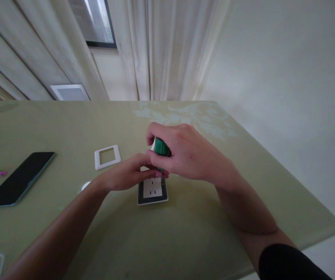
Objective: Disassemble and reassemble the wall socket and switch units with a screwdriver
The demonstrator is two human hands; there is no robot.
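Right grip wraps a rounded screwdriver; left grip, hold unclear, overlaps a flat socket. Smooth table below, pleated curtains beyond.

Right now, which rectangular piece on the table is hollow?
The white frame, between the black device and the socket; only its centre shows tabletop.

Socket unit lies flat on tbl, face up: white centre panel w/ dark slots, dk surround, thin white outer edge; far end partly hidden. Green-handled screwdriver, approx. upright in R hand, shaft pointing down at socket's R border; tip contact unclear.
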